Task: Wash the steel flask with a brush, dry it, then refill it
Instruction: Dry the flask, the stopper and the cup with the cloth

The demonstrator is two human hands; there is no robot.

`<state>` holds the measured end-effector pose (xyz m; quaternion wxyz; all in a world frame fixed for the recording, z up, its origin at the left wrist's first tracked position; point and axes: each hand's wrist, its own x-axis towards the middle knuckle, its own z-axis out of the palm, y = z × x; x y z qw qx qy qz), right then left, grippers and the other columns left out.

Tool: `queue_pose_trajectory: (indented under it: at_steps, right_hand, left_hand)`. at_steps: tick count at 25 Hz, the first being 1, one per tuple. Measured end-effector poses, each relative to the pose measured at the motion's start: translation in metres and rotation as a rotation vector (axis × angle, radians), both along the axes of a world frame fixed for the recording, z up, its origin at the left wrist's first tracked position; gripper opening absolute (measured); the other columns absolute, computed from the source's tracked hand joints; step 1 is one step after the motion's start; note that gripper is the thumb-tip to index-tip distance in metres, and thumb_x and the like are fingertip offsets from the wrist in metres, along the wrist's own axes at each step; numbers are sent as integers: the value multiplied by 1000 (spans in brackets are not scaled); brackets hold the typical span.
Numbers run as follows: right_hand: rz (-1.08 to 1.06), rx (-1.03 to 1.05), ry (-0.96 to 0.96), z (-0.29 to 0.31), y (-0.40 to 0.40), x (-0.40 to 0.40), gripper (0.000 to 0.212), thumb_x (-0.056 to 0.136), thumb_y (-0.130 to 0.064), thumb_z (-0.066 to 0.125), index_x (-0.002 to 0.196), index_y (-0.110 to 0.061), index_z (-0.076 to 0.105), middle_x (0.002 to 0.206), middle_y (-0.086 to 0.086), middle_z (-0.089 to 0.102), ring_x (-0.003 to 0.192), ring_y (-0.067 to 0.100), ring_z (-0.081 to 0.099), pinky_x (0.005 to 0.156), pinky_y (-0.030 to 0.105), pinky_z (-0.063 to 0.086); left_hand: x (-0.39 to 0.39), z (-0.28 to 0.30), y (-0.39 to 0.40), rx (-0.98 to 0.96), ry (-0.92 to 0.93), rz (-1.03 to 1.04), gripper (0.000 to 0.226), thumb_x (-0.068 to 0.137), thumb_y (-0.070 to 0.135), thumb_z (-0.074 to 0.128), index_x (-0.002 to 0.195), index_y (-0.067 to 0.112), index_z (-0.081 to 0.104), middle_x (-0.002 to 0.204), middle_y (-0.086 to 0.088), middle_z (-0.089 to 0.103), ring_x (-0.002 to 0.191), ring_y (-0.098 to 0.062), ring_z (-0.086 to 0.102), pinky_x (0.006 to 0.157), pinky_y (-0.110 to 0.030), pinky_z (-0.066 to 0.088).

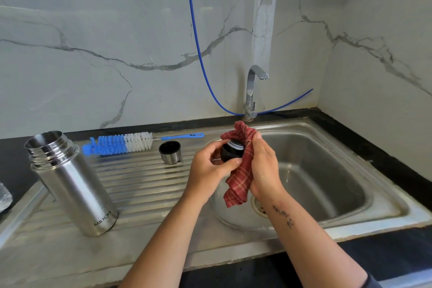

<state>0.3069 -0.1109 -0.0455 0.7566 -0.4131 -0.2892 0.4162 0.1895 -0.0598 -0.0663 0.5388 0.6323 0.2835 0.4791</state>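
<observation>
- The steel flask (pixel 70 182) stands upright and open-mouthed on the ribbed draining board (pixel 145 184), left of the basin and well apart from both hands; its threaded neck is bare.
- Its black stopper (pixel 230 153) is held over the basin's left edge: the left hand (pixel 211 168) is curled around it, thumb and fingers closed on its sides, while the right hand (pixel 264 168) is clenched on a red checked cloth (pixel 240 177) pressed against the stopper's top (this looks like the drying step, carried out on the stopper).
- The steel cup-cap (pixel 170 152) sits mouth-up on the board, just below the blue and white bottle brush (pixel 121 144) lying along the back edge.
- Behind, the tap (pixel 253 91) is not running, and a thin blue tube (pixel 198 42) hangs down the marble wall.
- Risks, as I judge them: the stopper could slip from damp fingers into the sink (pixel 327 170); the cloth's hanging tail could dip into leftover water; the open flask could be knocked by an elbow.
- Writing: "MILTON" reads near the flask's base; the brush handle carries print too small to read reliably.
</observation>
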Motion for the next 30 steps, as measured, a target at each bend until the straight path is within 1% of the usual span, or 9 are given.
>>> queue_pose_trajectory:
  at_steps: [2,4,7,9,13,17,23,26,30]
  right_hand:
    - [45,-71,39,-1,2,1,46,112,-35,34,120,-10,72,111,22,75,107,41,71,96,57,56]
    - [71,-134,3,-3,2,-5,46,111,-35,36,118,-8,72,109,22,76,106,39,72,100,57,54]
    - [-23,-84,-368,-14,1,-19,42,112,-33,35,125,-18,71,107,6,78,103,20,74,97,44,57]
    - [-80,-44,-493,-17,1,-20,40,112,-35,35,126,-25,71,107,-1,78,101,12,73,93,40,58]
    - [-51,-95,-278,-10,2,-9,45,112,-35,34,114,-16,75,101,10,78,98,28,75,95,57,56]
    - [-52,-81,-520,-16,2,-18,40,112,-36,35,119,-31,74,105,-1,79,97,12,73,93,46,58]
    - [28,-134,-370,-14,7,-12,42,112,-34,37,110,-21,77,103,7,79,103,26,75,100,55,54]
    - [99,-104,-393,-14,5,-17,41,111,-34,37,119,-22,76,108,4,79,107,23,73,102,51,54]
    - [188,-107,-410,-10,1,-20,42,112,-35,36,119,-22,75,103,5,80,97,20,76,89,37,57]
  left_hand:
    - [3,4,-5,-33,-67,3,52,75,-5,84,121,17,71,112,-2,78,107,-16,74,95,-32,56]
    - [5,5,-7,-34,-91,84,50,77,-6,83,119,20,72,110,-2,79,105,-17,74,93,-30,57]
    - [-3,3,5,-28,-85,226,43,79,4,84,114,26,75,106,3,80,104,-14,75,97,-33,56]
    - [-6,5,7,-52,-126,194,42,80,1,83,116,22,75,106,2,80,103,-13,75,95,-31,56]
    - [0,6,-7,-17,-77,39,47,78,-7,81,118,17,73,107,0,80,103,-13,75,89,-20,54]
    - [-9,6,7,-16,-61,194,42,78,1,84,115,19,76,104,2,80,102,-13,75,90,-24,55]
    - [-9,8,-3,11,99,196,44,73,1,88,107,25,75,100,5,80,96,-7,75,86,-23,55]
    - [-23,12,-5,-30,146,310,42,72,9,91,106,25,71,100,7,78,93,-4,73,84,-24,56]
    - [-67,16,-7,8,342,515,47,70,15,91,107,24,63,100,14,70,91,1,66,75,-18,50]
